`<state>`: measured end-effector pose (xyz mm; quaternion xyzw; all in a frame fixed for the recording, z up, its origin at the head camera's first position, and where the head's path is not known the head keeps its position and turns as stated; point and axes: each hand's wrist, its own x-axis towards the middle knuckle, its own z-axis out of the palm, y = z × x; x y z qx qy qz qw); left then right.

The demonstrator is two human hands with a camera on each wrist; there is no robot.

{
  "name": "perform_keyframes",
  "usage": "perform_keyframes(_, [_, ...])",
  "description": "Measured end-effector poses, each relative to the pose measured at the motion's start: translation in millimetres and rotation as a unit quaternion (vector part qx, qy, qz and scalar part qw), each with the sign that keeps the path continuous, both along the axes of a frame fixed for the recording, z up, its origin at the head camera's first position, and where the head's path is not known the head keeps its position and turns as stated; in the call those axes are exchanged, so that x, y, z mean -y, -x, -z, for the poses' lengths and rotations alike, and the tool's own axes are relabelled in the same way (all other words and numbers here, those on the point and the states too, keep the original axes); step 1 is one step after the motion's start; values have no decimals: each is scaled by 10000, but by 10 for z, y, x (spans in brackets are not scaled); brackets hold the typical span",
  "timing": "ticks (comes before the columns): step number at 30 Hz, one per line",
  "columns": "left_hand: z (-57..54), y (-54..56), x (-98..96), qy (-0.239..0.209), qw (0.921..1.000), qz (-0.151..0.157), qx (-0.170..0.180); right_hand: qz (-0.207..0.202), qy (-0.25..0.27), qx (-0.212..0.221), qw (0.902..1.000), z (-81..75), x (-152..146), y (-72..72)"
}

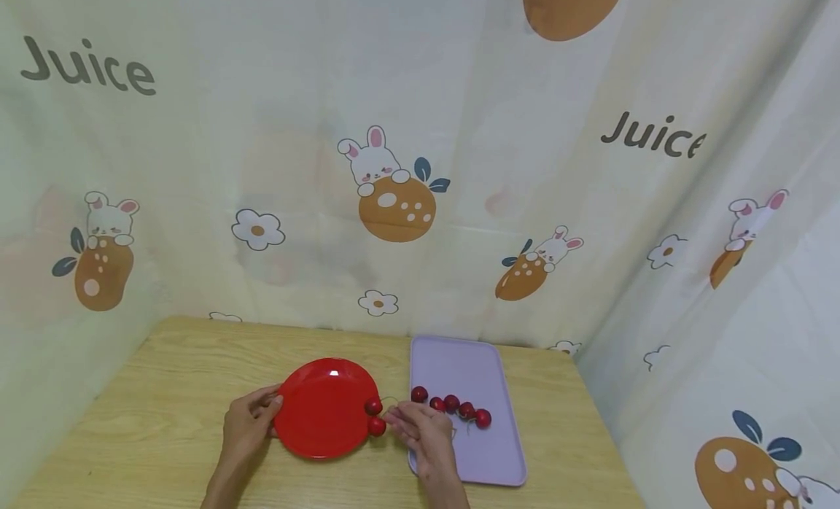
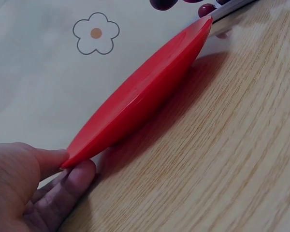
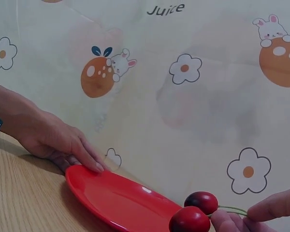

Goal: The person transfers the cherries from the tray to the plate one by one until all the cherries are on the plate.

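My left hand (image 1: 248,426) pinches the left rim of a round red plate (image 1: 324,410), thumb on top and fingers beneath. In the left wrist view the plate (image 2: 140,92) looks tilted, its near edge between thumb and fingers. With its fingertips my right hand (image 1: 423,432) pinches the green stems of two cherries. These cherries (image 3: 189,220) hang at the plate's right rim; whether they touch it I cannot tell. Several more dark red cherries (image 1: 467,410) lie on a lilac tray (image 1: 459,363) to the right, partly behind my right hand.
A light wooden table (image 1: 210,356) carries the plate and the tray. A patterned curtain (image 1: 289,130) with rabbits, fruit and flowers hangs along the table's back and both sides.
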<state>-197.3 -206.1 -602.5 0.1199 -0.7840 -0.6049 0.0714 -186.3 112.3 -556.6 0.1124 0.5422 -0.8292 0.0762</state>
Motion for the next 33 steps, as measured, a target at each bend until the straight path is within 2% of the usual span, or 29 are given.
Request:
perform_keyframes(9, [-24, -8, 12, 129, 9998, 4, 131, -70, 223, -45, 9997, 2, 108, -2])
perform_keyframes(14, [-16, 2, 10, 130, 9998, 5, 171, -83, 123, -73, 9999, -9, 168, -10])
perform_keyframes(33, [-7, -5, 20, -11, 10000, 46, -44, -10, 213, 127, 9997, 6, 284, -11])
